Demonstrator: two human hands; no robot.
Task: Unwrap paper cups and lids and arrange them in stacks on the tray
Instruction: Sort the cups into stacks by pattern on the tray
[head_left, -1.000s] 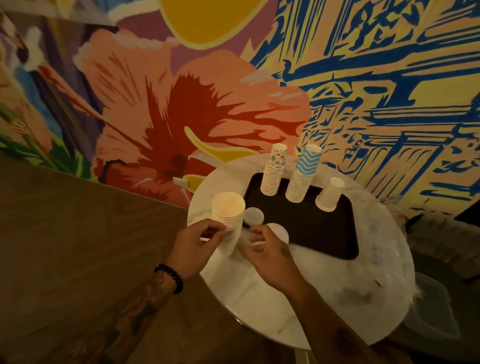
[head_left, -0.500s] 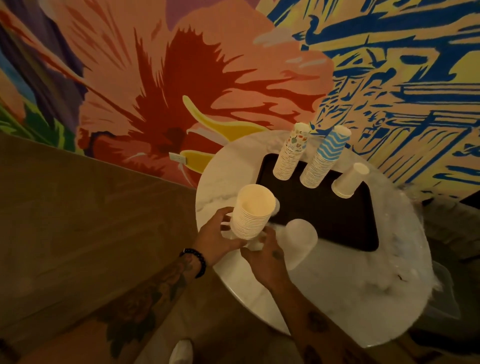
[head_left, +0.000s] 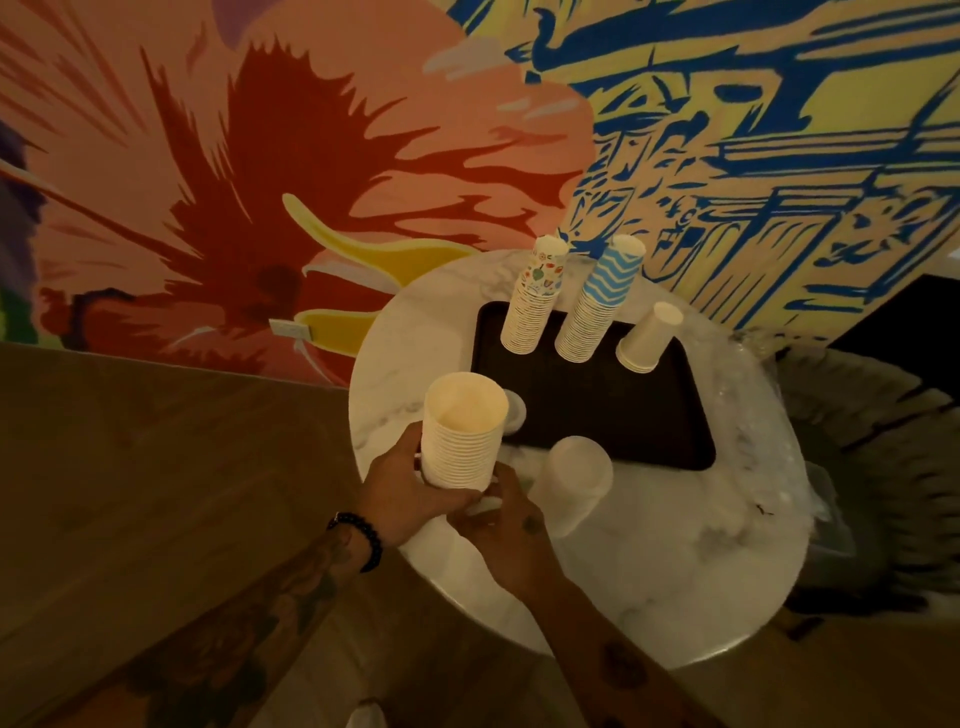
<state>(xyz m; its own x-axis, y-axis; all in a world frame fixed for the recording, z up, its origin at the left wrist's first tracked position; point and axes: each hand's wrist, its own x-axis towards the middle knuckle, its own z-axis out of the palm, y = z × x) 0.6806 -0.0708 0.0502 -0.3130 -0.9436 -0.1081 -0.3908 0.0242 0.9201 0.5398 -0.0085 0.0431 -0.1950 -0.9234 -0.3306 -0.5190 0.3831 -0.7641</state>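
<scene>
On tray (head_left: 623, 415), far edge: three cup stacks (head_left: 535, 312) standing. Just off tray's near-left corner: fourth cup stack (head_left: 462, 431) clamped in left hand (head_left: 410, 493); right hand (head_left: 501, 522) at its base, grip unclear. At tray's near edge: lid stacks (head_left: 571, 483), seemingly unarranged. Judged about halfway.

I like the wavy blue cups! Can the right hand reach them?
Probably not yet. The right hand is busy at the base of the plain cup stack that the left hand grips. The tray between looks open, so freed, it could likely reach the wavy blue cups.
</scene>
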